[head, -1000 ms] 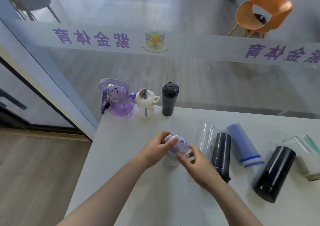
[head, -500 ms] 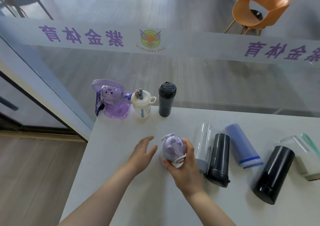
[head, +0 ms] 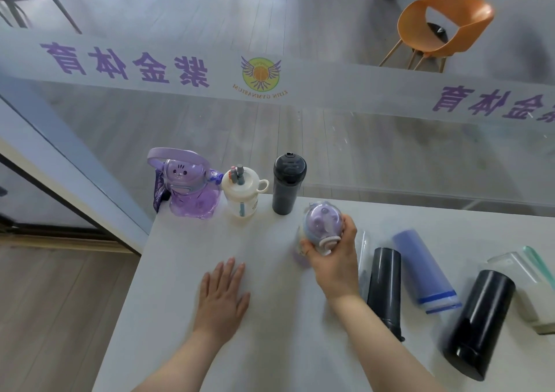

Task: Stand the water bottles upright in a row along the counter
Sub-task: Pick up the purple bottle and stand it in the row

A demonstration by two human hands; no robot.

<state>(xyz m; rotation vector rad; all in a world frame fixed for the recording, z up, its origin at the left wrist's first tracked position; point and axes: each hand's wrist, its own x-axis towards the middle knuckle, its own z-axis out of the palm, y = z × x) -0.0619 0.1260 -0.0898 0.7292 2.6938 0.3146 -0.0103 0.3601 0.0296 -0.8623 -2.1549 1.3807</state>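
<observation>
The right hand (head: 333,256) is wrapping closed around a round, clear purple-lidded bottle (head: 322,226), while the left hand (head: 223,295) is lying flat, fingers spread and empty, on the smooth white counter (head: 186,271).

Right hand (head: 336,256) grips purple-lidded bottle (head: 322,226); left hand (head: 223,297) flat on counter (head: 186,271).

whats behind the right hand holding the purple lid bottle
Behind the right hand lies a clear bottle, beside a dark bottle. The hand and forearm cover most of the clear bottle, so its cap end cannot be seen.
</observation>
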